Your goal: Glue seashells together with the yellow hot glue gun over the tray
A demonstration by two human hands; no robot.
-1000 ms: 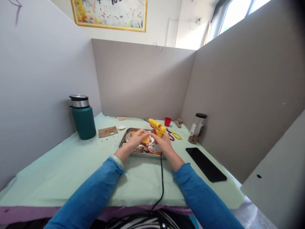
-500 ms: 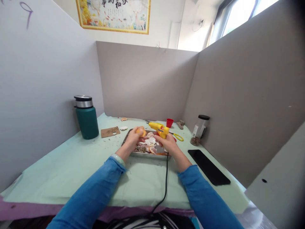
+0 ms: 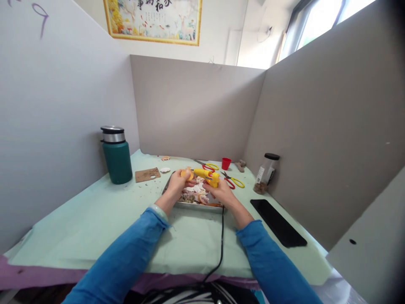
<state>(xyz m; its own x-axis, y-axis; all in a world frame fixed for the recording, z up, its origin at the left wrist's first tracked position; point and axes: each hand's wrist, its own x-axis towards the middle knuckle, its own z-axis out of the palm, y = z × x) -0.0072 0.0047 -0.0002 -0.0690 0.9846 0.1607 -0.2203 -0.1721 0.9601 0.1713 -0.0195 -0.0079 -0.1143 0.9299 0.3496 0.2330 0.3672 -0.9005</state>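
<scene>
My left hand (image 3: 176, 185) pinches an orange shell (image 3: 187, 173) above the left part of a metal tray (image 3: 199, 206). In my right hand (image 3: 221, 192) is a yellow hot glue gun (image 3: 206, 174), its nozzle pointing left and close to the orange shell. I cannot tell whether the nozzle touches it. Fingers hide part of the shell and the gun's handle. Below both hands, the tray holds many shells (image 3: 198, 192), white, pink and brownish. A black cord (image 3: 222, 240) runs from the gun down over the table's front edge.
Two pairs of scissors (image 3: 234, 180) (image 3: 211, 166) lie behind the tray near a red cup (image 3: 225, 163). To the right are a clear jar (image 3: 266, 173) and a black phone-like slab (image 3: 278, 223). At left stand a green bottle (image 3: 117, 160) and a brown board (image 3: 147, 174). Grey partitions (image 3: 196, 105) enclose the table.
The glue gun has moved left and slightly down, its nozzle now near the orange shell. My left hand keeps its hold on the shell. The view has shifted slightly.
</scene>
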